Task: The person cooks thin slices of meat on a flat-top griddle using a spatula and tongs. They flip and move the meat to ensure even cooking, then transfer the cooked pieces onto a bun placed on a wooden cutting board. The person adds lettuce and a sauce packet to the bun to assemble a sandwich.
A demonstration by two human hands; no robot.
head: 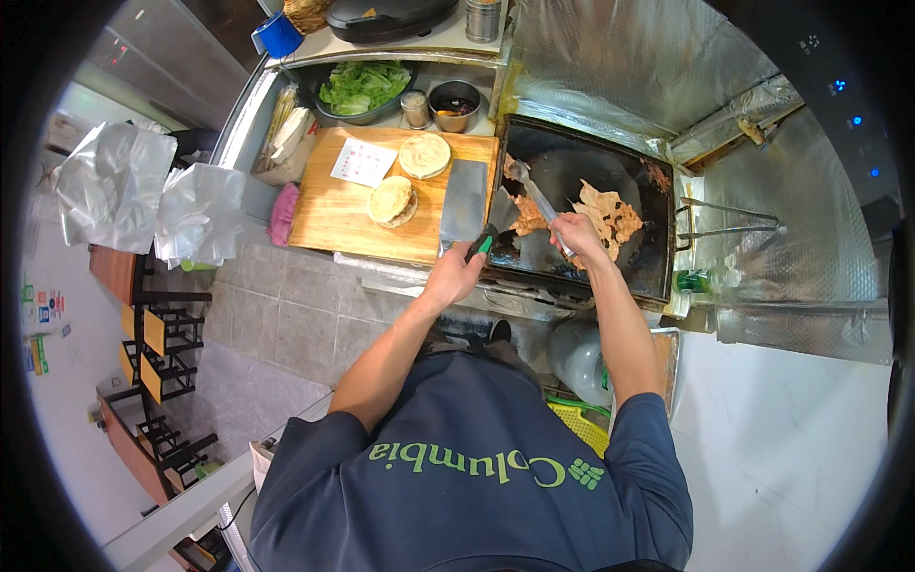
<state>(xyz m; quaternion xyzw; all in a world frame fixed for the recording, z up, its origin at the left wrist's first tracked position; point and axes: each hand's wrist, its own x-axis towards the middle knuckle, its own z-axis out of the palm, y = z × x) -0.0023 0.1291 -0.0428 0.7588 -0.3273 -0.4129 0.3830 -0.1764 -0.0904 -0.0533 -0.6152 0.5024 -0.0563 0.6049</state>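
My left hand (457, 272) grips the black and green handle of a broad-bladed cleaver (463, 204), whose blade lies over the right side of a wooden cutting board (329, 229). My right hand (575, 232) is closed on metal tongs (540, 196) above a dark griddle (572, 154). The tongs' tips are at a small brown piece of food at the griddle's left. A larger browned, thin sheet of food (607, 214) lies by my right hand, with another piece (527, 214) left of it. On the board are a round flatbread (424, 156), stacked flatbreads (392, 201) and a printed paper (363, 162).
Behind the board stand a bowl of lettuce (364, 89), a shaker jar (414, 109) and a metal pot (454, 104). A second pair of tongs (729, 218) and a green-labelled bottle (704, 280) are right of the griddle. Plastic bags (118, 186) hang at left.
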